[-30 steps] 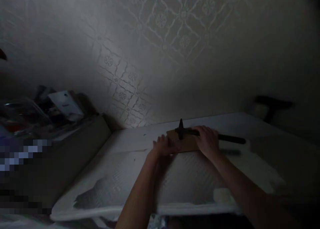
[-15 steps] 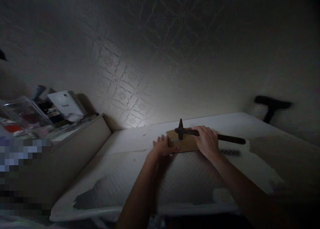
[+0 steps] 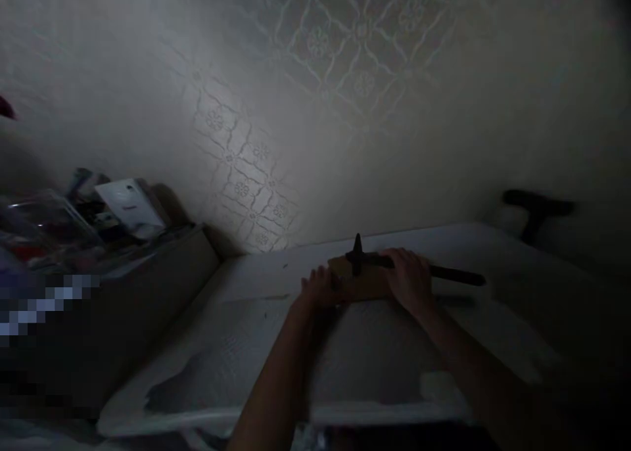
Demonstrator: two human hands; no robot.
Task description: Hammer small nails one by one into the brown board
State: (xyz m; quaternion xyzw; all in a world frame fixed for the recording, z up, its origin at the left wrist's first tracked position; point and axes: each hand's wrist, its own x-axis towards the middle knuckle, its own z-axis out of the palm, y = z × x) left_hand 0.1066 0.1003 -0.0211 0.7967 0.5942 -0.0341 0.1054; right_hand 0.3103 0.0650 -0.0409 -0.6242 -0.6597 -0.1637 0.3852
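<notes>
My right hand (image 3: 409, 279) is wrapped round the handle of a dark hammer (image 3: 456, 275), whose head hangs just over a flat brown board (image 3: 367, 288). The handle's end sticks out to the right of the hand. At the board's left end is my left hand (image 3: 321, 288), its fingers bent and closed on the edge with the thumb side over the near left part. Small shiny metal bits near the thumb are hardly visible in the dim light. Beneath the board lies a white, partly grey-patterned table surface (image 3: 256, 319).
On the left a cabinet (image 3: 162, 280) holds a white box (image 3: 131, 204), a clear plastic case (image 3: 52, 217) and clutter. A patterned wall (image 3: 305, 142) rises behind the table. A black T-shaped thing (image 3: 537, 208) stands at the right. A dark object (image 3: 456, 301) lies beside my right wrist.
The light on the table has dimmed while the wall has brightened. My left thumb has drawn in across the metal bits. The hammer and right hand are almost in the same place.
</notes>
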